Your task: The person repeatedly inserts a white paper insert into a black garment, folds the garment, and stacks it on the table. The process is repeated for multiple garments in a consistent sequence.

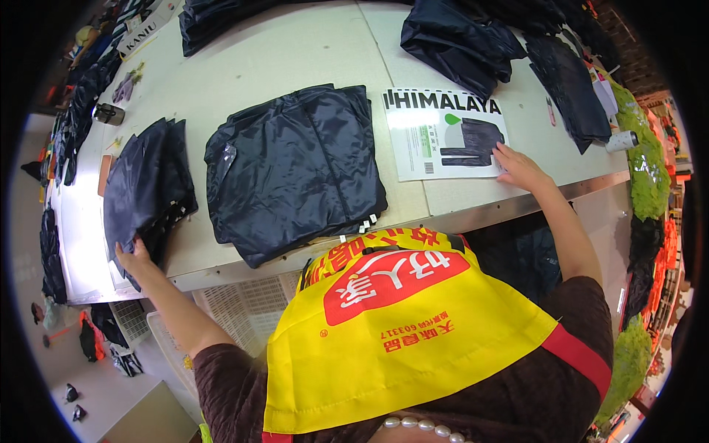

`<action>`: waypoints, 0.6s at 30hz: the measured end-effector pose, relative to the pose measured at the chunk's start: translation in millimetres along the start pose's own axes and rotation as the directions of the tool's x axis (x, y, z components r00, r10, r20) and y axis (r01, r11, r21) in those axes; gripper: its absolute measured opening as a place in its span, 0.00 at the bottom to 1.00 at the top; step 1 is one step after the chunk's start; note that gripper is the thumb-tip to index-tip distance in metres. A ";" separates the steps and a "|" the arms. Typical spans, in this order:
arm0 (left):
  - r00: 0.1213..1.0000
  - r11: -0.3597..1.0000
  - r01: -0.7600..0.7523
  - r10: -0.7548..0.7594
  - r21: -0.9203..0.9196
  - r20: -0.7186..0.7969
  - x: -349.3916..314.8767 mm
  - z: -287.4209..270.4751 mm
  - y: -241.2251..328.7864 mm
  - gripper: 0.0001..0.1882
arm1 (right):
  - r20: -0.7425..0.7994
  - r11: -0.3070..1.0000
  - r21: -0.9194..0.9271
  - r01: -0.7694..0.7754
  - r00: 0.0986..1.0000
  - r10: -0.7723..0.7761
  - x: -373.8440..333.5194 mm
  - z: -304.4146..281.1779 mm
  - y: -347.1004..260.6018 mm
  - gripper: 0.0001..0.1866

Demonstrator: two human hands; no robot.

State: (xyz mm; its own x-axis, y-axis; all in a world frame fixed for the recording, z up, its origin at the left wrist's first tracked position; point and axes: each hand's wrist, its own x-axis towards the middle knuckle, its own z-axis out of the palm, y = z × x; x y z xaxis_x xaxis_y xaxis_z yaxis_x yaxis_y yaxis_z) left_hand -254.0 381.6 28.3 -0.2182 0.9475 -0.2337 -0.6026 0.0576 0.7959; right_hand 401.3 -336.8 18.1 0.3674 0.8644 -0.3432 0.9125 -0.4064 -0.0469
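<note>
My left hand (134, 255) pinches the near corner of a stack of dark garment pieces (148, 170) at the table's left front. Fingers extended, my right hand (521, 169) rests on the near right corner of a glossy white printed sheet or bag (413, 151). A dark long-sleeved garment is pictured on it; I cannot tell whether it is a single sheet or a pile. Between my hands lies a wide stack of shiny navy folded garments (295, 170), small white tags showing along its near right edge. Neither hand touches that stack.
More dark garments lie at the far side (458, 44) and far right (569, 92) of the white table (310, 55). A dark cylinder (109, 113) stands at far left, a white roll (622, 141) at right. Plastic crates (244, 303) sit beneath the front edge.
</note>
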 end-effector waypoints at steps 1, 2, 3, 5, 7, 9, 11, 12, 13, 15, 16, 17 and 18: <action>0.965 0.996 -0.069 0.081 0.057 -0.249 -16.5 8.5 -10.0 0.23 | -0.047 0.998 -0.028 0.063 0.997 -0.064 0.7 7.2 2.4 0.26; 0.983 0.994 -0.108 0.108 0.009 -0.148 -22.6 -6.7 -17.8 0.22 | -0.009 0.998 -0.024 0.063 0.998 -0.063 8.3 3.8 -2.8 0.21; 0.939 0.967 -0.117 0.182 0.226 -0.290 -78.3 43.9 -53.9 0.20 | 0.036 1.000 -0.025 0.017 0.999 -0.016 -1.5 -6.2 -11.0 0.16; 0.861 0.625 -0.507 0.396 0.593 0.319 -161.6 65.5 -104.5 0.17 | -0.039 1.000 0.014 -0.011 0.999 0.011 -2.2 -11.0 -19.4 0.09; 0.697 0.301 -0.712 0.191 0.634 0.692 -283.9 112.7 -160.7 0.08 | -0.251 0.994 0.100 -0.041 0.966 0.065 -10.5 -6.3 -17.6 0.05; 0.652 0.259 -0.698 -0.154 0.667 0.742 -350.5 124.8 -200.8 0.16 | -0.360 0.995 0.095 -0.004 0.932 0.038 -3.6 -19.0 -18.9 0.04; 0.549 0.076 -0.823 -0.146 0.562 0.823 -387.7 124.9 -230.7 0.22 | -0.549 0.994 0.082 0.067 0.836 -0.011 8.4 -48.8 -31.8 0.04; 0.514 0.006 -0.854 -0.151 0.521 0.844 -397.3 128.3 -239.0 0.23 | -0.646 0.989 0.104 0.103 0.764 -0.012 12.1 -62.3 -38.0 0.05; 0.466 -0.111 -0.883 -0.102 0.455 0.879 -402.0 127.6 -249.5 0.22 | -0.709 0.980 0.161 0.117 0.704 0.032 13.7 -73.0 -42.9 0.05; 0.484 -0.144 -0.872 -0.105 0.468 0.869 -401.0 126.2 -256.6 0.19 | -0.810 0.949 0.273 0.156 0.569 0.139 15.8 -91.1 -52.5 0.06; 0.469 -0.119 -0.881 -0.091 0.458 0.878 -398.3 124.8 -258.5 0.17 | -0.798 0.900 0.390 0.196 0.559 0.225 17.0 -98.4 -57.1 0.06; 0.456 -0.094 -0.888 -0.075 0.449 0.887 -395.0 122.6 -259.7 0.16 | -0.732 0.778 0.561 0.283 0.608 0.308 23.4 -97.6 -55.3 0.07; 0.440 -0.074 -0.897 -0.062 0.436 0.896 -391.8 119.5 -260.2 0.14 | -0.648 0.612 0.710 0.349 0.664 0.373 32.0 -95.7 -55.8 0.07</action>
State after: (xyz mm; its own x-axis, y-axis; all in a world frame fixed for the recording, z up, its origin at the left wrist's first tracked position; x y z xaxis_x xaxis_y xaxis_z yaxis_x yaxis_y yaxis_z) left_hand 80.0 33.0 -20.5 0.6288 0.6953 0.3482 0.5747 -0.7172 0.3942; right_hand 379.4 -258.1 99.5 0.7010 0.6139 0.3629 0.5592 -0.1573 -0.8140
